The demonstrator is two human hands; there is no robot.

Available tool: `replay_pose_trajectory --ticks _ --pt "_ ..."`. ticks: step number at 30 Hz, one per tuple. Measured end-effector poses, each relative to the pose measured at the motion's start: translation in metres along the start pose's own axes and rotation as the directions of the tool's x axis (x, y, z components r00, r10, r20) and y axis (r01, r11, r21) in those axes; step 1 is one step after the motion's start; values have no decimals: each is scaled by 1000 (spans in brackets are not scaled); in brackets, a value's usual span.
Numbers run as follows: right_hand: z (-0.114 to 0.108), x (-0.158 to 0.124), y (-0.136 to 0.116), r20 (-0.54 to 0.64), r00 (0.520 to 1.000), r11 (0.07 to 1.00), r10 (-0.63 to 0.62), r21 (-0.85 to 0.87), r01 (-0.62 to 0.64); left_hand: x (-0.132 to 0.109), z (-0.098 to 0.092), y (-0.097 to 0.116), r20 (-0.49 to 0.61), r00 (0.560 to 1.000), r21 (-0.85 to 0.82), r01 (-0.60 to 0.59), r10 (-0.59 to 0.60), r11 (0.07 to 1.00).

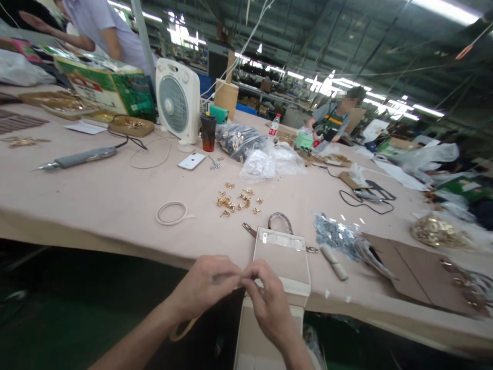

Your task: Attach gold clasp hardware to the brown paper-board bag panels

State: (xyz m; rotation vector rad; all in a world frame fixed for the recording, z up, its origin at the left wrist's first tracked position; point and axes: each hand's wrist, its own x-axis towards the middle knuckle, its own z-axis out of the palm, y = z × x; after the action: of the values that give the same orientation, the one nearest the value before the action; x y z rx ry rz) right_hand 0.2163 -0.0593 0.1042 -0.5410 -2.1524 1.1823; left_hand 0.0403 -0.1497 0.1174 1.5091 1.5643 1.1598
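Overhead tubes (pixel 447 11) light the table (pixel 115 200) softly, the floor (pixel 65 313) falls dark, and the view's edges look stretched and blurred.

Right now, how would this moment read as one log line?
left hand: pinched, contents unclear; right hand: pinched, close to left hand; nearest: pale bag on table; farther away: loose gold-coloured fittings

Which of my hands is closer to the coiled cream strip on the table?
Left. Your left hand is nearer you than the coiled cream strip and to its right; your right hand is farther right, by the cream handbag.
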Motion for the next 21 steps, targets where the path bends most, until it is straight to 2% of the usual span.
replay_pose_trajectory --ticks 2,4,6,8,11,14,17,21 --pt "10 -7 2 -51 990 990 -133 -56 130 -3 4 -9 -16 997 -145 78 -81 986" --pt "15 -13 4 -40 963 960 -267 -94 262 -7 5 -21 -80 978 -241 168 -192 956" --pt "8 -12 9 -24 957 955 -289 -79 286 -14 -1 -35 -192 938 -233 242 -289 942" --pt "-11 -1 20 -83 980 983 -179 -63 174 -25 -16 -50 -313 901 -111 280 -301 954" --pt "-50 28 47 -196 980 993 33 -109 -55 -45 -51 -76 -447 880 161 253 -158 954" --pt "-74 54 76 -149 984 978 99 -167 -124 -61 -84 -104 -547 836 347 255 -26 903" --pt "-74 69 96 -71 987 976 146 -153 -155 -68 -102 -128 -624 781 395 335 -17 856" --pt "-59 76 112 -97 982 967 165 -182 -180 -71 -103 -146 -694 717 367 435 -69 822"
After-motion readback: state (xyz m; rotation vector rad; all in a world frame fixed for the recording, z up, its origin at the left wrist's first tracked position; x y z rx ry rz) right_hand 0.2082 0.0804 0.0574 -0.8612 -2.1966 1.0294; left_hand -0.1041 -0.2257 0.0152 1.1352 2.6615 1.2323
